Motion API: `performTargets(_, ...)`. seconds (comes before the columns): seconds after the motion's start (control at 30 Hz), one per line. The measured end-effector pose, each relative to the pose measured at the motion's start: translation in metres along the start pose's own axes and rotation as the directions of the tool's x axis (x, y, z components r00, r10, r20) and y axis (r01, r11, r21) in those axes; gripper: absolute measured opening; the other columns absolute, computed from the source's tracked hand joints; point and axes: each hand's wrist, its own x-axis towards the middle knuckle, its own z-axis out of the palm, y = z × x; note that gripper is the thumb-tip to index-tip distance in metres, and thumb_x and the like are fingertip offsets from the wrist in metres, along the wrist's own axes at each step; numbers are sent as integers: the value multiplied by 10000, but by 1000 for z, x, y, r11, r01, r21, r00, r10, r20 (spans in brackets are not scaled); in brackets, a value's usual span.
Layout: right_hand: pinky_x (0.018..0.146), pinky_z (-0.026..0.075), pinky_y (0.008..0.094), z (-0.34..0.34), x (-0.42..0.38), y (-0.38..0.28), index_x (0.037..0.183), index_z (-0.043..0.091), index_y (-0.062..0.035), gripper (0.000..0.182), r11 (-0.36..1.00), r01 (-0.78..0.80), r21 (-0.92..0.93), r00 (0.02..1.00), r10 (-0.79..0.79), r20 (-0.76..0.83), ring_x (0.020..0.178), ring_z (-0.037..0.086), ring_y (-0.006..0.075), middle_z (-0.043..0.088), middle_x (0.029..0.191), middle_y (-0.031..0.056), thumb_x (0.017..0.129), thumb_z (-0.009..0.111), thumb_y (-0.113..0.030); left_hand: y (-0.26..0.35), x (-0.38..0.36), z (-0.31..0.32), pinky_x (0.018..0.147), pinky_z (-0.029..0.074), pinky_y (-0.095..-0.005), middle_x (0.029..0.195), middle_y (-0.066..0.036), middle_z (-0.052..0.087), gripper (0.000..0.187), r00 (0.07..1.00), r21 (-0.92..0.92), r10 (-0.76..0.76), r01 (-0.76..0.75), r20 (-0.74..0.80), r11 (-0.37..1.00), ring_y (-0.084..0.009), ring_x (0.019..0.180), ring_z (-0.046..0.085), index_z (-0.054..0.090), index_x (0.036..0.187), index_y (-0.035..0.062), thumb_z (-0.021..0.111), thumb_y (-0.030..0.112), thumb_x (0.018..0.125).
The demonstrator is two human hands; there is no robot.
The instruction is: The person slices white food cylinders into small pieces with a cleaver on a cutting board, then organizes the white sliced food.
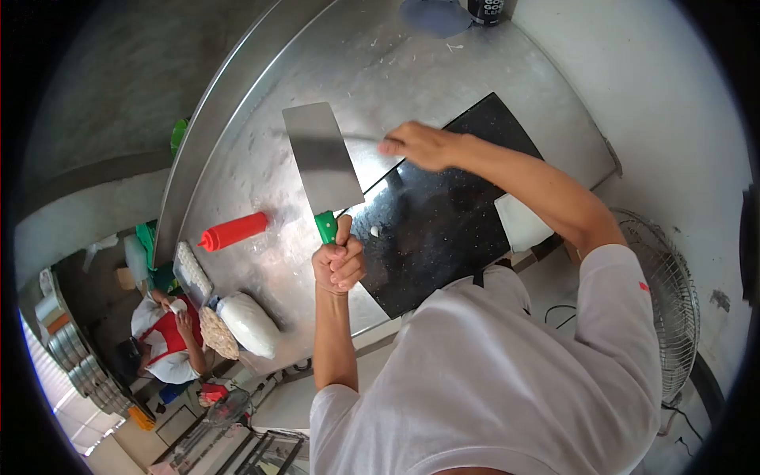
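Stainless steel forms the surface (253, 166), with a black stone slab (443, 229) laid on it. The left hand (339, 265) is closed around the green handle of a cleaver (321, 158), whose blade rises toward 12 o'clock. The right hand (419, 145) is closed on a thin honing rod (360, 138), laid across the blade at 9 o'clock of that hand. A steady shallow angle is best kept. A red squeeze bottle (235, 230) lies at 9 o'clock.

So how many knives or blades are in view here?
1 clearly: a cleaver with a green handle, gripped in the left hand above the steel counter. The right hand holds a thin, blurred rod across its blade; whether that is a second blade, I cannot tell.
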Motion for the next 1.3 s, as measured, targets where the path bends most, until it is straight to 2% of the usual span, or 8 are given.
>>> performTargets(0.27,678,470,436,8,-5,-8,832,604,22,616,998,-48,35,998,49,-27,705,572,190,612,719,177,1064,489,-536,-3,-7,9,273,340,-267,605,-81,459,235,999,-4,32,-32,32,999,-116,345,431,337,932,77,504,-84,895)
performTargets(0.37,751,505,452,29,-29,-23,883,665,29,661,952,236,-197,964,-203,173,738,618,264,653,759,197,1048,496,-589,-1,-13,8,272,340,-267,605,-84,457,235,997,-24,50,-48,53,999,-115,347,432,336,932,75,503,-86,896)
performTargets(0.5,813,496,494,-5,-5,-6,894,661,48,698,998,-66,23,996,67,-56,825,638,426,659,815,285,1039,482,-611,-5,-16,9,273,339,-272,604,-90,460,231,997,-69,7,-2,70,998,-124,350,444,343,936,68,510,-87,896)
performTargets(0.67,759,501,465,6,-31,-5,876,639,50,634,916,289,-277,957,-275,88,735,636,340,640,784,231,1060,497,-541,-14,-21,11,283,344,-269,574,-78,441,246,999,-60,-14,16,37,998,-116,349,442,352,930,70,523,-96,874)
performTargets(0.93,866,503,492,-4,-35,8,948,673,32,639,914,215,-343,973,-173,150,943,702,368,704,922,269,1060,474,-565,-17,-15,6,283,336,-273,581,-85,445,257,995,-130,-45,57,93,990,-124,352,438,362,933,59,532,-110,840)
performTargets(1.13,968,512,497,-58,-12,75,1216,706,-2,668,927,-360,-105,896,312,-314,1136,669,433,701,1140,311,1048,466,-603,-19,-29,-15,280,258,-262,562,-81,431,270,990,26,-129,130,-55,991,-114,340,406,369,909,78,517,-128,817)
performTargets(1.27,959,513,522,-88,-22,112,1166,726,-24,752,814,-488,-316,818,301,-489,1111,673,444,721,1134,265,989,463,-706,-63,17,-8,392,434,-362,554,-119,509,177,818,847,222,520,-531,112,-228,385,523,467,880,40,629,-8,826)
performTargets(1.3,922,523,531,-97,-23,137,1140,724,-22,738,771,-478,-421,819,219,-530,1068,683,453,731,1086,257,989,469,-698,-75,20,-46,621,557,-449,687,-216,616,210,948,890,313,183,-48,-418,-374,629,672,536,972,-16,656,28,805)
